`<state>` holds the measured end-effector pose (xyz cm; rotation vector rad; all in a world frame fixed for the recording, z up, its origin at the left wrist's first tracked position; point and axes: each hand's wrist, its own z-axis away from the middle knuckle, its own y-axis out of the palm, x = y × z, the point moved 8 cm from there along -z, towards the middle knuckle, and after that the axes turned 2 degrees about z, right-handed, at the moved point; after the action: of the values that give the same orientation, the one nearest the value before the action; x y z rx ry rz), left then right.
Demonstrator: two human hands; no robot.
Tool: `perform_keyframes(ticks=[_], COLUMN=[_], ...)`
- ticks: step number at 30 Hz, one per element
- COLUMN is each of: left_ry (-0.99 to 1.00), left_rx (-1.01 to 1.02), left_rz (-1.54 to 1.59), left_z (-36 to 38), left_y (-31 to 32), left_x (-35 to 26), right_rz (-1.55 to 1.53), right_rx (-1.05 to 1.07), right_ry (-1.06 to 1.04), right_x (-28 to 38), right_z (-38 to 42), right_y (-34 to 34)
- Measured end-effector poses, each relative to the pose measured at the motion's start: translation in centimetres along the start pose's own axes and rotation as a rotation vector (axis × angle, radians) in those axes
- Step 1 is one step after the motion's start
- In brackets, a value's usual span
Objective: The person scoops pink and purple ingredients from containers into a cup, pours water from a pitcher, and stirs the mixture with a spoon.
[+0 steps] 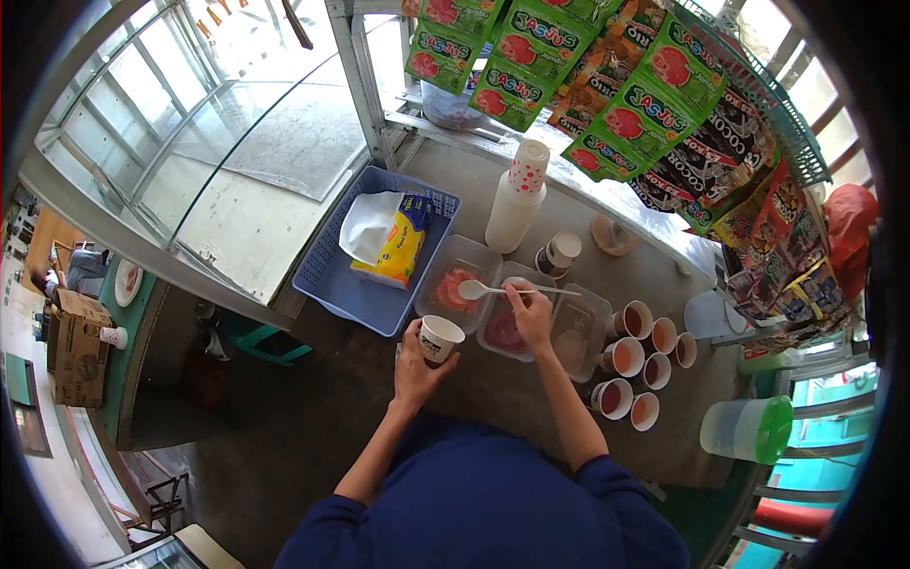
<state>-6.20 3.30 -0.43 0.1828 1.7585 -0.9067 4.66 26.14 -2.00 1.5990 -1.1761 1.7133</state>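
Observation:
My left hand (417,372) is wrapped round a white paper cup (442,331) with dark print, its mouth tilted up toward me. In my right hand (531,315) is a white spoon (488,290), its bowl over the left plastic tub (462,248), where pink-red shreds (459,287) lie. Below my right hand stands a middle tub with a pink mass (504,332). The right tub (593,313) holds something pale that I cannot make out. Farther right, several paper cups (623,357) filled with red and orange drink stand grouped together.
A blue basket (318,275) with a yellow tissue pack (403,242) sits at the left. Behind the tubs rise a white bottle topped with stacked cups (515,213) and another cup stack (559,251). Sachet strips (626,123) hang overhead. A green-lidded container (735,429) stands right.

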Motion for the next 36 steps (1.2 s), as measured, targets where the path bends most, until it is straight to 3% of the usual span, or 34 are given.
perform_keyframes(ticks=[7, 16, 19, 21, 30, 36], left_ry=[0.024, 0.016, 0.012, 0.012, 0.043, 0.082], left_rx=[-0.036, -0.043, -0.037, -0.033, -0.025, -0.008], left_rz=[0.024, -0.030, -0.015, -0.007, -0.019, -0.013], left_z=[0.0, 0.0, -0.1, -0.1, -0.1, -0.1], left_y=[-0.3, -0.4, -0.1, 0.0, 0.0, 0.0], left_x=[-0.1, -0.3, 0.0, 0.1, -0.4, -1.2], right_rz=[0.071, -0.202, -0.320, -0.366, -0.304, -0.307], right_rx=[0.002, 0.081, 0.250, 0.530, 0.670, 0.539], right_ry=[0.017, 0.091, 0.113, 0.206, 0.184, 0.190], right_x=[-2.2, -0.2, 1.5, 2.9, 4.4, 3.9], right_z=[0.0, 0.5, 1.2, 2.6, 3.8, 3.8], right_y=[0.9, -0.1, 0.5, 1.9, 2.3, 1.3])
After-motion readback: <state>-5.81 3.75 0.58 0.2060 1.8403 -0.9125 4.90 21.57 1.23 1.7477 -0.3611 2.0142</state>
